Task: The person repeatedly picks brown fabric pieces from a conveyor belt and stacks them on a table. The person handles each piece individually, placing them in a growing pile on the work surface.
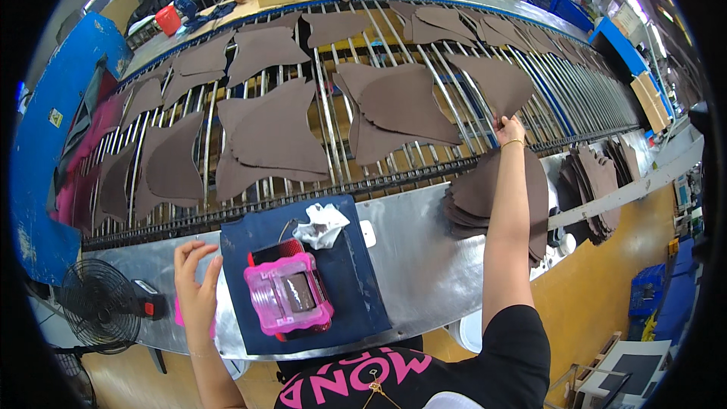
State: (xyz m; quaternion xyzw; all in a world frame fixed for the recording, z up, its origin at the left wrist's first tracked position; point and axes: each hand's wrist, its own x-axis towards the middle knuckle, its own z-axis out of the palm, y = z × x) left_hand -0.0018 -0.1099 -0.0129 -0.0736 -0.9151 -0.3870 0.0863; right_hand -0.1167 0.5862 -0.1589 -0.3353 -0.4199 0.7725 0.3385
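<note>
My right hand [509,132] reaches far out over the roller conveyor and pinches the narrow lower end of a brown cut sheet piece [496,82]. That piece fans out over the rollers beyond my fingers. Under my right forearm, a stack of brown pieces [475,195] rests on the metal table. My left hand [198,276] is raised over the table's left part, empty, with its fingers apart. Beside it lies a dark blue mat [356,288] bearing a pink-framed clear case [284,294] and a crumpled white cloth [322,226].
Several brown pieces [276,132] lie in rows along the conveyor rollers [322,110]. More pieces [594,185] hang at the table's right, by a pale bar [628,191]. A black fan [100,304] stands at left, near a blue machine housing [57,144].
</note>
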